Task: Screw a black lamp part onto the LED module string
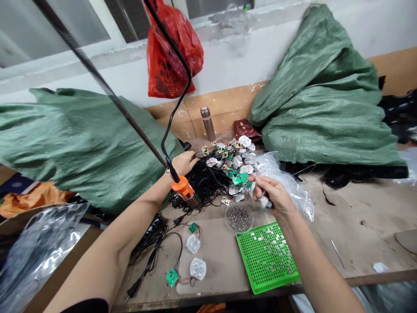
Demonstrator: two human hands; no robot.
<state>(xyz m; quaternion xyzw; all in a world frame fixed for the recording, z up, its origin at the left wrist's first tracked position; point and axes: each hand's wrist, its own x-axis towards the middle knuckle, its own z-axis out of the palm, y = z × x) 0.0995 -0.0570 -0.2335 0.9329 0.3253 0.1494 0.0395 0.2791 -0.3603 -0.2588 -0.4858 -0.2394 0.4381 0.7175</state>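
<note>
My left hand (184, 163) lies open on a tangled pile of black wires (205, 184), with green circuit boards and white plastic discs heaped beyond it. An orange electric screwdriver (184, 191) hangs on its black cable just past my left wrist, not gripped. My right hand (269, 195) pinches a small white part (264, 202) between its fingers above a clear plastic bag (286, 187). Below it sit a round clear dish of small grey parts (239, 218) and a green perforated tray (267, 256) holding small white pieces. Several wired white units (198, 268) lie near the table's front edge.
A worn wooden workbench (358, 226) carries everything. Green woven sacks (81, 148) slump at the back left and right. A steel flask (207, 124) and dark red pouch (247, 130) stand behind the pile. A red bag (169, 56) hangs above, and a black plug (135, 288) lies front left.
</note>
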